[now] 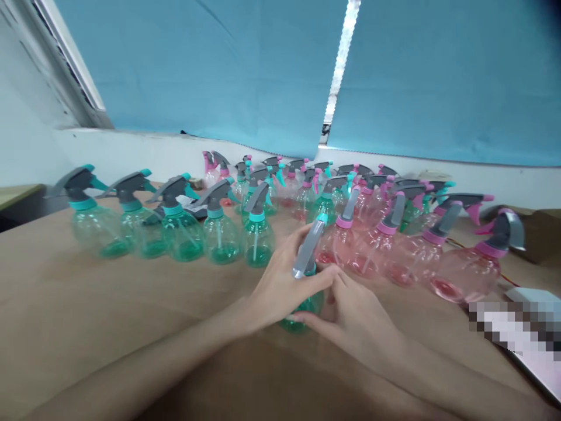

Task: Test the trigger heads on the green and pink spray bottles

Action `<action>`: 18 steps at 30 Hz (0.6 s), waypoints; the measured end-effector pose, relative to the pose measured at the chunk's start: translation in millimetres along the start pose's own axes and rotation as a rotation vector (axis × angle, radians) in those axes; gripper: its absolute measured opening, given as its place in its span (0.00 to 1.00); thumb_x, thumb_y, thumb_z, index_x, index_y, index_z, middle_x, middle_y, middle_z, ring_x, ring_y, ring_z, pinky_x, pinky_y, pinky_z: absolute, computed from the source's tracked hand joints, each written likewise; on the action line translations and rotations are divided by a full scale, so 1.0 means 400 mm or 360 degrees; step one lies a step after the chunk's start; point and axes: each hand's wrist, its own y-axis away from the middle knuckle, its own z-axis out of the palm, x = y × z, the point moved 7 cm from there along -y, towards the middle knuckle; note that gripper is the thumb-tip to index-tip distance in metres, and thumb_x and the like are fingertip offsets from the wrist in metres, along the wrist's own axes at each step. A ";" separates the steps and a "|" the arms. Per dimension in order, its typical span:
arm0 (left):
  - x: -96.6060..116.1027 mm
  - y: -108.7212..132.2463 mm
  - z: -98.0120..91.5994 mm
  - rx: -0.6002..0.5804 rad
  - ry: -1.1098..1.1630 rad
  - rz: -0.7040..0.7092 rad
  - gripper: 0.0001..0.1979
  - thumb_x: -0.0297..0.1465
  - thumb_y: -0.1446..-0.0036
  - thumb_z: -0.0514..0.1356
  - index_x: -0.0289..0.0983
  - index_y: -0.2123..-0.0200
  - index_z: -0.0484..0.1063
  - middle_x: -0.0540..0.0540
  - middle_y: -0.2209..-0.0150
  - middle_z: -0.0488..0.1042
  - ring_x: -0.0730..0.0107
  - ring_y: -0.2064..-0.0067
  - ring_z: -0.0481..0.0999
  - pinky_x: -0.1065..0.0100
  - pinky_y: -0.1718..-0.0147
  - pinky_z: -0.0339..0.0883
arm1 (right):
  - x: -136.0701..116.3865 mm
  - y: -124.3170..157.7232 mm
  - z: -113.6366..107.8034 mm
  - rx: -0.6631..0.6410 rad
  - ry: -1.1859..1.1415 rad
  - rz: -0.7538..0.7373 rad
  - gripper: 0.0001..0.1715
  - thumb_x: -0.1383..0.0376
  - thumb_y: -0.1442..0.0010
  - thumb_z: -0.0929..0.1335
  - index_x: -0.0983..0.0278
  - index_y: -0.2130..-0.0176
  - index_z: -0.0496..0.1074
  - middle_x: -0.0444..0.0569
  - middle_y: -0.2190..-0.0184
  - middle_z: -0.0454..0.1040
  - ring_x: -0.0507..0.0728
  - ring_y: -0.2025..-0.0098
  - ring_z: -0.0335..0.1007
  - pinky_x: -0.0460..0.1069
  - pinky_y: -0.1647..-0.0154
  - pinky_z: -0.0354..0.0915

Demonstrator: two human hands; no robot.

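Both my hands are closed around one green spray bottle [294, 324] at the near middle of the table. My left hand [284, 275] wraps its neck, just under the grey trigger head with a turquoise nozzle. Lower down, my right hand [357, 310] grips the round, see-through body, its fingertips meeting the left hand's. Much of the bottle is hidden behind my fingers. Beyond my left hand a green spray bottle [258, 241] stands at the end of a row. Beyond my right hand is a pink spray bottle [335, 242].
Several green spray bottles [182, 234] line the left of the brown table [109, 316]; several pink ones [464, 272] line the right. A mixed cluster [302, 199] stands behind, near the white ledge [144, 149]. At the right edge lies a partly blurred-out flat object [534, 351].
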 end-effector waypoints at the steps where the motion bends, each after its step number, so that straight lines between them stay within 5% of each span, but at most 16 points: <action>1: 0.000 0.007 -0.012 -0.0021 0.0009 -0.0023 0.32 0.37 0.43 0.60 0.43 0.38 0.53 0.42 0.42 0.65 0.58 0.45 0.69 0.55 0.46 0.64 | -0.005 -0.005 0.008 -0.0015 0.0019 0.0010 0.36 0.42 0.42 0.63 0.62 0.45 0.60 0.54 0.62 0.74 0.65 0.64 0.74 0.55 0.71 0.68; 7: -0.045 0.090 -0.112 0.0052 -0.0212 -0.0169 0.35 0.37 0.44 0.62 0.43 0.37 0.49 0.42 0.36 0.57 0.59 0.37 0.58 0.54 0.39 0.56 | 0.009 -0.057 0.031 -0.0158 0.0063 0.0127 0.34 0.47 0.41 0.64 0.62 0.43 0.57 0.53 0.62 0.76 0.64 0.67 0.75 0.54 0.73 0.67; 12: -0.122 0.171 -0.161 0.0048 -0.0374 -0.0410 0.20 0.35 0.40 0.57 0.41 0.46 0.60 0.43 0.42 0.64 0.61 0.42 0.65 0.57 0.45 0.65 | 0.053 -0.117 0.023 -0.0122 0.0244 0.0185 0.35 0.43 0.42 0.63 0.64 0.46 0.62 0.56 0.62 0.76 0.68 0.64 0.75 0.56 0.72 0.68; 18: -0.149 0.184 -0.177 0.0042 -0.0411 -0.0540 0.13 0.33 0.40 0.55 0.39 0.53 0.64 0.43 0.52 0.71 0.62 0.53 0.74 0.63 0.60 0.72 | 0.088 -0.173 0.025 -0.0124 0.0358 0.0237 0.30 0.44 0.43 0.65 0.64 0.51 0.65 0.55 0.63 0.76 0.67 0.63 0.75 0.57 0.69 0.68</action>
